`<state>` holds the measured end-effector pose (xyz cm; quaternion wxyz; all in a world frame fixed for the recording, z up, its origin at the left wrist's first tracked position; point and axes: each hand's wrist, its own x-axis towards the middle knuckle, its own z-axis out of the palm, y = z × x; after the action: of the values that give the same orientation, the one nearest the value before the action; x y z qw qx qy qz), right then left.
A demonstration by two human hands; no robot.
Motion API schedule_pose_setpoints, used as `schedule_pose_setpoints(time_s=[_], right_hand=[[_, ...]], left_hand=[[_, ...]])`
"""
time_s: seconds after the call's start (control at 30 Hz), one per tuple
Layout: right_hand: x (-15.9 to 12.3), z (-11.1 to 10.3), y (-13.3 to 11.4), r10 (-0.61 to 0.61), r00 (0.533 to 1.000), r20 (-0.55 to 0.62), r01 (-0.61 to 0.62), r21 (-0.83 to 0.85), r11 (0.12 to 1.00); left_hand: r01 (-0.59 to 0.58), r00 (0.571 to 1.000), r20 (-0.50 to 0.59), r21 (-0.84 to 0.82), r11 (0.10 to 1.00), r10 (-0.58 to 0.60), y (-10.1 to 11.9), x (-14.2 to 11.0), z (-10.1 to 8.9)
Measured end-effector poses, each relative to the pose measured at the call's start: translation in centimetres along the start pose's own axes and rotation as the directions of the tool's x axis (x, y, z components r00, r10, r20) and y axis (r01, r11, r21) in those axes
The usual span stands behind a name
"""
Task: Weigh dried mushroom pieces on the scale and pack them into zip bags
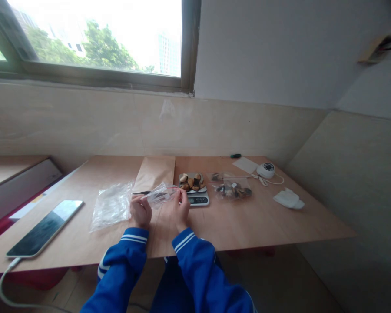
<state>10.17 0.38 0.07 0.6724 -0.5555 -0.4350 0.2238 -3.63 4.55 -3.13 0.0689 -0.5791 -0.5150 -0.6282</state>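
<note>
Between my two hands a small clear zip bag with a red strip along its edge is stretched just above the table. My left hand is closed on the bag's left end, and my right hand pinches its right end by the red strip. A dark thin object lies behind the bag, partly hidden. Close behind my right hand stands a small white digital scale, bearing several brown and cream chunks that look like dried mushroom pieces. A larger clear plastic bag lies left of my left hand.
Filled zip bags of similar pieces lie right of the scale. Brown paper lies at the back. Farther right are a white dome camera with its cable, a white card and a crumpled tissue. A plugged-in phone sits left.
</note>
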Motion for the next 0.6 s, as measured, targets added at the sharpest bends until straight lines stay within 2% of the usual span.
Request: schedule_pose_setpoints(time_s=[0.13,0.23,0.3,0.43,0.5,0.6], right_hand=[[0.9,-3.0,0.0,-0.24,0.971,-0.007,0.234,-0.204,0.951],[3.2,-5.7,0.3,-0.334,0.942,0.023,0.313,-0.419,0.852],[5.4,-7.2,0.7,-0.305,0.943,0.136,0.329,-0.543,0.773],[9.0,-9.0,1.6,-0.123,0.918,0.377,0.368,-0.697,0.615],[9.9,-9.4,2.1,-0.063,0.892,0.448,0.393,-0.7,0.597],[10.3,-9.8,2.6,-0.062,0.869,0.492,0.425,-0.674,0.605]], left_hand=[[0.081,0.997,-0.002,-0.029,0.996,-0.081,-0.2,-0.4,0.0],[0.084,0.996,0.04,-0.052,0.995,-0.082,-0.2,-0.6,0.0],[0.067,0.992,0.11,-0.077,0.995,-0.058,-0.1,-0.6,-0.2],[0.038,0.981,0.192,-0.111,0.993,-0.016,-0.2,-0.6,-0.5],[0.035,0.979,0.203,-0.12,0.992,-0.01,-0.1,-0.6,-0.7],[0.036,0.975,0.222,-0.111,0.993,-0.011,0.0,-0.5,-0.9]])
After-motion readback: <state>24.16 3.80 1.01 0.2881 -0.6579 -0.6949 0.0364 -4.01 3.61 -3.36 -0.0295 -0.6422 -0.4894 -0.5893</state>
